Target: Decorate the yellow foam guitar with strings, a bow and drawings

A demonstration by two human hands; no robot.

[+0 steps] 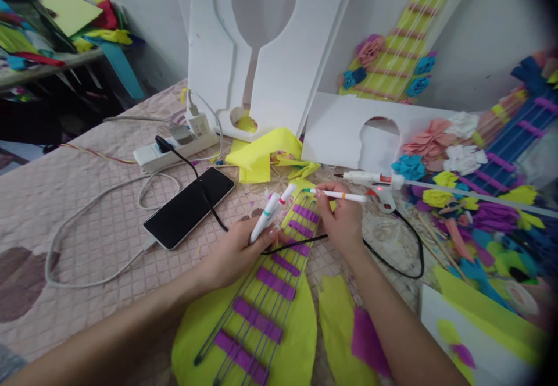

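Note:
A yellow paper guitar [261, 293] with purple crossbars and drawn or strung dark lines lies on the table, its narrow neck pointing away from me. My left hand [244, 243] is closed around white markers [264, 217], one with a teal band and another with a red one, over the left side of the neck. In my right hand [342, 217] I pinch a white marker [340, 195] with an orange band. Its green tip meets the guitar's far end. A black cable [296, 243] crosses over the neck between my hands.
A phone [189, 207] on a charging cable lies left, by a power strip [174, 145]. A glue gun [383, 187] rests right, near paper flowers [429, 142] and a blue guitar [501, 147]. White cut-out boards [283, 78] stand behind yellow scraps [257, 153].

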